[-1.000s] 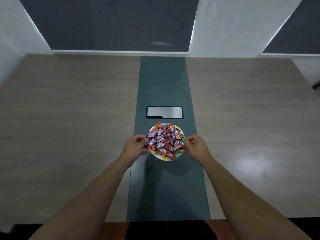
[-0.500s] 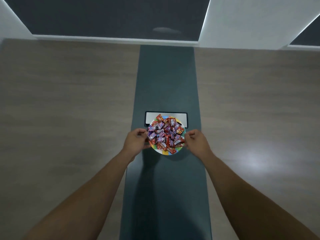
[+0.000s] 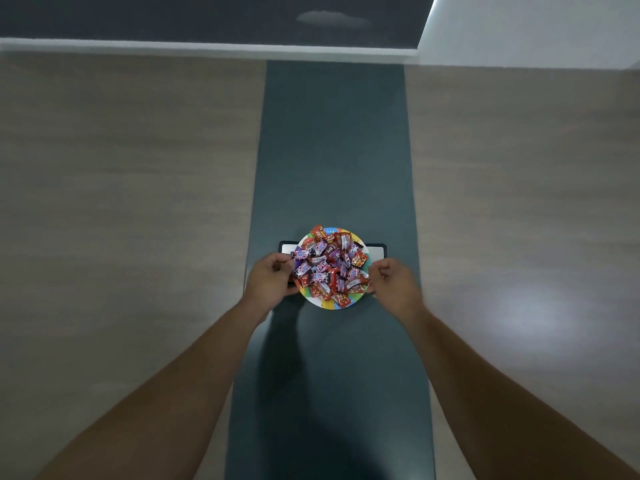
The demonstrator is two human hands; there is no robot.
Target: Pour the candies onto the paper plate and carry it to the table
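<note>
Plate delivery: set-down stage, over the table's dark centre strip.

My left hand (image 3: 268, 284) pinches the paper plate (image 3: 331, 305) rim at 9 o'clock; my right hand (image 3: 391, 284) pinches it at 3 o'clock. One plate, heaped with wrapped candies (image 3: 329, 268), too many to count. It partly covers one metal hatch (image 3: 376, 251). Next: lower level, then release.

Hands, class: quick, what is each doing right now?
Left hand: closed on the paper plate rim.
Right hand: closed on the plate's opposite rim.

We see a dim, softly blurred wide-angle view, glare on the table (image 3: 540, 306) at three o'clock, edges bowed.
</note>
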